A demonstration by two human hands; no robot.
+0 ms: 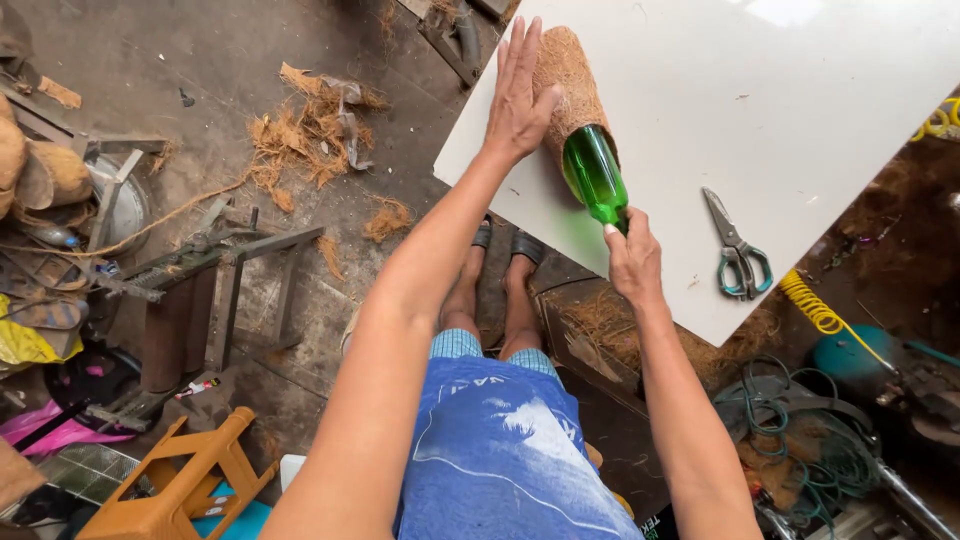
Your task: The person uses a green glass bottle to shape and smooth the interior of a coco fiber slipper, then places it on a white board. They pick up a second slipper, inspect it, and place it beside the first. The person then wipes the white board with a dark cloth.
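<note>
From the head view, you are sitting at the edge of a white counter that fills the frame from about twelve to three o'clock. A green glass bottle lies on its side on it, its body toward twelve o'clock sheathed in a brown coconut-fibre sleeve and its bare green neck end pointing at five o'clock toward you.

Your left hand is spread flat, fingers straight and together, pressing its palm against the nine o'clock flank of the fibre sleeve. Your right hand is closed around the bottle's neck end, fingertips pinched on the glass. The two hands are well apart, one at each end of the bottle.

At three o'clock from the bottle, near but not touching it, lies a pair of scissors with teal handles, blades shut. A yellow coiled hose hangs off the counter's edge at four o'clock. Loose coconut fibre is scattered on the concrete floor at ten o'clock, and an orange plastic stool stands at seven o'clock.

The step in hand looks like fitting the fibre wrap snugly round the bottle. The next move would call for steady, even palm pressure while the neck is held firm, so the sleeve does not slip or bunch.
</note>
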